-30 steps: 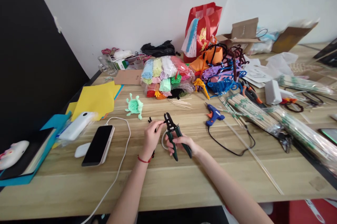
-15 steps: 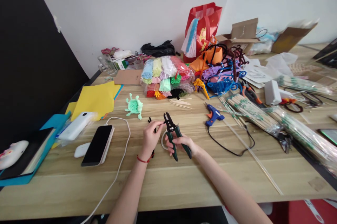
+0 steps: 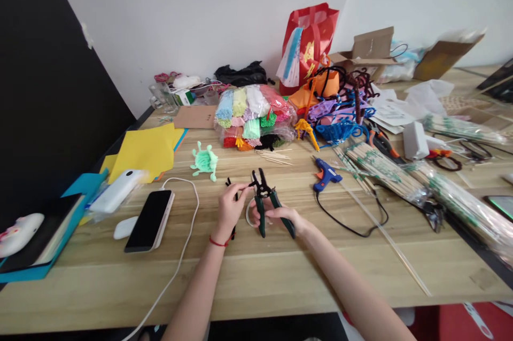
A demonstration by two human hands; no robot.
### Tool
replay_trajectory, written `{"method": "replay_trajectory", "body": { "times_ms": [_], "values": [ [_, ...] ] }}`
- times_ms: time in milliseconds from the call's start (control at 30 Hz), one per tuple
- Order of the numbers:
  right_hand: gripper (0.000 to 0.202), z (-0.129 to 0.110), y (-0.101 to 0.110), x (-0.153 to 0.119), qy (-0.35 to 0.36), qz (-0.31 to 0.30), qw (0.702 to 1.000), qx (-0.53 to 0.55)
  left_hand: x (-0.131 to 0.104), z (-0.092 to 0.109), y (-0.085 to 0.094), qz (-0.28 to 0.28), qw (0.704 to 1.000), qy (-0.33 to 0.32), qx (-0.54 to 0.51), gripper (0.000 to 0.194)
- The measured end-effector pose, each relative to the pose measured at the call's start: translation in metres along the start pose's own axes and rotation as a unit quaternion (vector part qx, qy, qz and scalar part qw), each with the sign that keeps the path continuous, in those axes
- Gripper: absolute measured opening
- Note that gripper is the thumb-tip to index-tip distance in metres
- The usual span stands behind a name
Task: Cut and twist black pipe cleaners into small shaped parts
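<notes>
My left hand [image 3: 231, 206] is closed in a pinch on black pipe cleaners [image 3: 228, 182]; a short black end sticks out from the fingertips toward the cutter jaws, and a length also shows below the palm. In my right hand [image 3: 285, 216] are wire strippers [image 3: 262, 190] with dark green handles, their jaws spread apart. The jaws are close to the left fingertips; whether they touch the black end I cannot tell. Beyond the left hand lies a mint-green pipe-cleaner piece [image 3: 204, 161] with several curled tips.
A blue glue gun [image 3: 326, 175] with a black cord lies to the right, near bundled wooden sticks [image 3: 385, 172]. At the back are bagged pipe cleaners [image 3: 252, 116] and a red bag [image 3: 310, 44]. A phone [image 3: 149, 221] and white cable [image 3: 188, 245] lie left.
The wire strippers' jaws and handles have spread apart, and the tool has turned slightly. My left hand keeps its pinch in about the same place.
</notes>
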State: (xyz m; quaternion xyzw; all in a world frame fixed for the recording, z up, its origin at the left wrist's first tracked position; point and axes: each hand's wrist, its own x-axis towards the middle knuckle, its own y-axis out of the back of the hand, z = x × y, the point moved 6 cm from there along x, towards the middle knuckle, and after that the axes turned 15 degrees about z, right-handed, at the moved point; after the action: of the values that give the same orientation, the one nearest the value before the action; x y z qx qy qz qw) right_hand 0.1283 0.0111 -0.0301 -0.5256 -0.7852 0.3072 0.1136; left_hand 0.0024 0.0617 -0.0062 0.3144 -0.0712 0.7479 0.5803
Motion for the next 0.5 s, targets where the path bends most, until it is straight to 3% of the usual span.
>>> {"method": "replay_trajectory", "body": {
  "times_ms": [100, 167, 267, 333, 433, 500],
  "values": [
    [0.046, -0.018, 0.009, 0.000, 0.053, 0.050, 0.997, -0.004, 0.002, -0.012, 0.000, -0.010, 0.999, 0.029, 0.014, 0.016],
    [0.049, -0.033, 0.022, -0.002, 0.119, 0.120, 0.985, -0.033, 0.003, -0.019, 0.002, -0.013, 0.999, 0.036, 0.028, 0.017],
    [0.056, -0.052, 0.048, -0.009, 0.223, 0.253, 0.927, -0.162, 0.006, -0.026, 0.005, -0.019, 0.998, 0.022, 0.060, 0.016],
    [0.058, -0.060, 0.063, -0.014, 0.274, 0.336, 0.848, -0.303, 0.007, -0.027, 0.006, -0.025, 0.996, 0.005, 0.088, 0.013],
    [0.066, -0.064, 0.074, -0.018, 0.310, 0.421, 0.683, -0.510, 0.006, -0.032, 0.007, -0.027, 0.995, 0.014, 0.095, 0.013],
    [0.073, -0.061, 0.078, -0.018, 0.295, 0.454, 0.582, -0.607, 0.005, -0.039, 0.005, -0.026, 0.996, 0.062, 0.053, 0.015]
  ]
}}
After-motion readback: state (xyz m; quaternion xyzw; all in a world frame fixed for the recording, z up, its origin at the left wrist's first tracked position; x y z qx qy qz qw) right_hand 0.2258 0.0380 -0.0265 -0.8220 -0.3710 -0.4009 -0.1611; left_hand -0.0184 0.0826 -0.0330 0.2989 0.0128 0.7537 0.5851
